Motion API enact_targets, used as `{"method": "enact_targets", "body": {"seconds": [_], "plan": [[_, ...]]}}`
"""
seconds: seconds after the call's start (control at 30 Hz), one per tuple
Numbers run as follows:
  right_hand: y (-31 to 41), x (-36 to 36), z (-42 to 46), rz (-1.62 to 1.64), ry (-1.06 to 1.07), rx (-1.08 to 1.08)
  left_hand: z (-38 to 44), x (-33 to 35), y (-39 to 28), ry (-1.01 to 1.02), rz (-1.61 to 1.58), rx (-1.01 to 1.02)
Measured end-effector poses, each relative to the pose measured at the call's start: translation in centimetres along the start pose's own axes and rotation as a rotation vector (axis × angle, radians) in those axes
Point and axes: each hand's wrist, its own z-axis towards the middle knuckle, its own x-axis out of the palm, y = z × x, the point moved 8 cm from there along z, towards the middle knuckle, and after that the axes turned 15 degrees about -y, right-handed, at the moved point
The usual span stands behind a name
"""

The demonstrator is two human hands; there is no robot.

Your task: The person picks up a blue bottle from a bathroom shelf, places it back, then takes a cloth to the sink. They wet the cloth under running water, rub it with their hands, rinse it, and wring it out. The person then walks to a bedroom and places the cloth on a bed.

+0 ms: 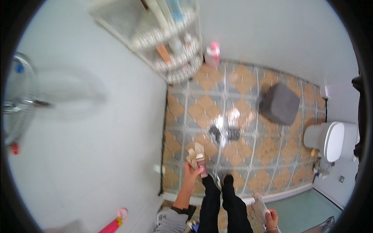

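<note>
My left hand (193, 174) grips a small reddish-brown carton (201, 166) with a pale end, and a crumpled beige paper or cardboard piece (195, 155) beside it. My right hand (271, 218) at the lower right holds a whitish cloth item (259, 208), perhaps a sock or glove, that hangs out toward the upper left. Between the hands are my legs in black trousers. The blur hides the finer details of what both hands hold.
A corner shelf (180, 72) with bottles stands at the upper left, a pink-topped bottle (213, 55) beside it. A grey stool (281, 104) and a white toilet (333, 142) are at right. A drain (233, 134) lies in the shiny tiled floor; a raised sill (279, 196) crosses below.
</note>
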Motion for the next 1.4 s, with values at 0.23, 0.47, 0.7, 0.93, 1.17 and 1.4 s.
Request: {"method": "enact_targets", "body": {"seconds": [0.23, 0.47, 0.7, 0.93, 1.17, 1.4], "plan": [[5.6, 4.5, 1.0, -0.344, 0.035, -0.084, 0.3, 2.5, -17.0, -0.031, 0.335, 0.527], [10.9, 5.8, 6.3, -0.269, 0.022, -0.184, -0.8, 8.9, -40.7, -0.441, 0.073, 1.057], [11.7, 4.1, 12.5, 0.243, 0.03, -0.184, -0.3, 14.9, -60.5, -0.547, 0.069, 1.192], [14.4, 5.9, 14.2, 0.198, 0.072, -0.228, 2.7, 15.4, -63.3, -0.892, 0.737, 1.081], [17.9, 4.7, 9.5, 0.118, 0.017, -0.278, -2.0, 16.7, -49.4, -0.589, 0.58, 1.486], [16.9, 1.6, 3.4, -0.161, -0.031, 0.085, 5.2, -5.3, -7.5, -0.493, 0.533, 0.416]]}}
